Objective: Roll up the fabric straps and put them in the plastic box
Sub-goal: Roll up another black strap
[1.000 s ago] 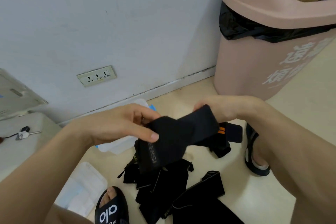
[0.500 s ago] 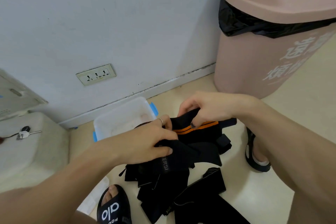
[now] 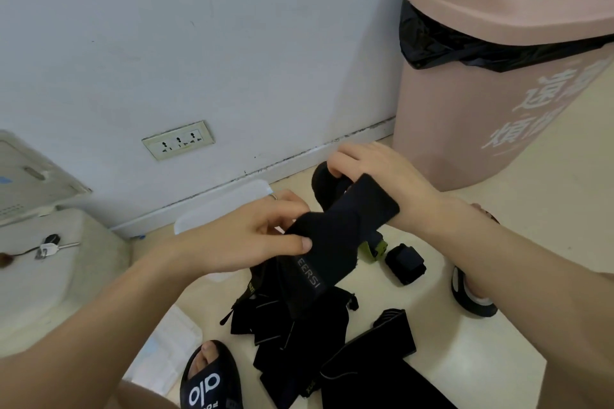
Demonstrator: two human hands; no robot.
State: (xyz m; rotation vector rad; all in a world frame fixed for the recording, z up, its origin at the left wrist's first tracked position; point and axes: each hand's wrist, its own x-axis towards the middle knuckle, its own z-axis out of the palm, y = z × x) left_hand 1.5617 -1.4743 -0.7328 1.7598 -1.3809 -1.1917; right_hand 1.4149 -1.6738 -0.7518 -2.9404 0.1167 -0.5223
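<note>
A wide black fabric strap [image 3: 335,242] with grey lettering stretches between my hands above the floor. My left hand [image 3: 252,239] pinches its middle between thumb and fingers. My right hand [image 3: 375,173] curls round the strap's rolled far end. The strap's free end hangs down toward a heap of black straps [image 3: 299,325] on the floor. A rolled black strap [image 3: 405,262] lies on the floor to the right, next to a strap with a green edge [image 3: 373,247]. The clear plastic box [image 3: 229,202] stands by the wall, mostly behind my left hand.
A pink bin [image 3: 498,76] with a black liner stands at the right against the wall. A clear lid [image 3: 166,349] lies on the floor by my left foot in a black slipper [image 3: 212,382]. My right foot [image 3: 471,292] is right. A white appliance [image 3: 40,249] sits left.
My right hand moved up and right, now rolling the strap's end. My left hand shifted up along the strap. The orange-striped strap is no longer in sight; a rolled one shows on the floor.
</note>
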